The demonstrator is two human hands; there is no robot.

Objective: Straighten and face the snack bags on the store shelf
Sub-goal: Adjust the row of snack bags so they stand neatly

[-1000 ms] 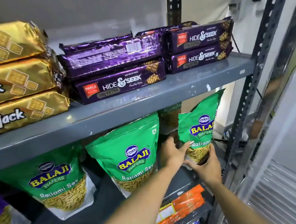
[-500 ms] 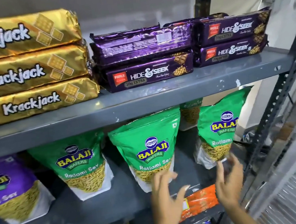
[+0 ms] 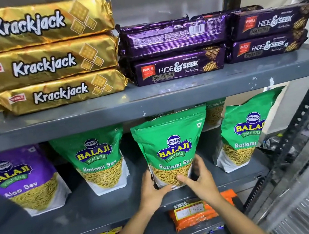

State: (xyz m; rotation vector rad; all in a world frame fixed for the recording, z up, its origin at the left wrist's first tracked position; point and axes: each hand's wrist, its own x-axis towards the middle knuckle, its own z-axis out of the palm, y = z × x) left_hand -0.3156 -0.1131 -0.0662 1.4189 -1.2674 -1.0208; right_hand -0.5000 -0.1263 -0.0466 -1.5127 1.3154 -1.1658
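Shelving (image 3: 147,100) of grey painted steel, chipped along its front edge, fills the view, with a perforated upright (image 3: 298,121) to the right of the hands and a pale wall beyond it. Above the hands, on the upper shelf, glossy gold Krackjack packs (image 3: 45,63) lie stacked three high, and beside them crinkled purple Hide & Seek packs (image 3: 178,67) sit in two stacks; one top pack shows its barcode side. On the shelf at hand level, stand-up pouches lean back: a purple Balaji Aloo Sev pouch (image 3: 19,181) far to the left, a green Ratlami Sev pouch (image 3: 100,161) nearer left, another green pouch (image 3: 240,136) to the right, and one more partly hidden behind. The middle Ratlami Sev pouch (image 3: 172,146) stands upright at the shelf's front, label forward. The left hand (image 3: 153,193) and right hand (image 3: 201,182) clamp its lower corners, thumbs on its clear window. Just below the hands, an orange packet (image 3: 195,219) carries a price sticker.
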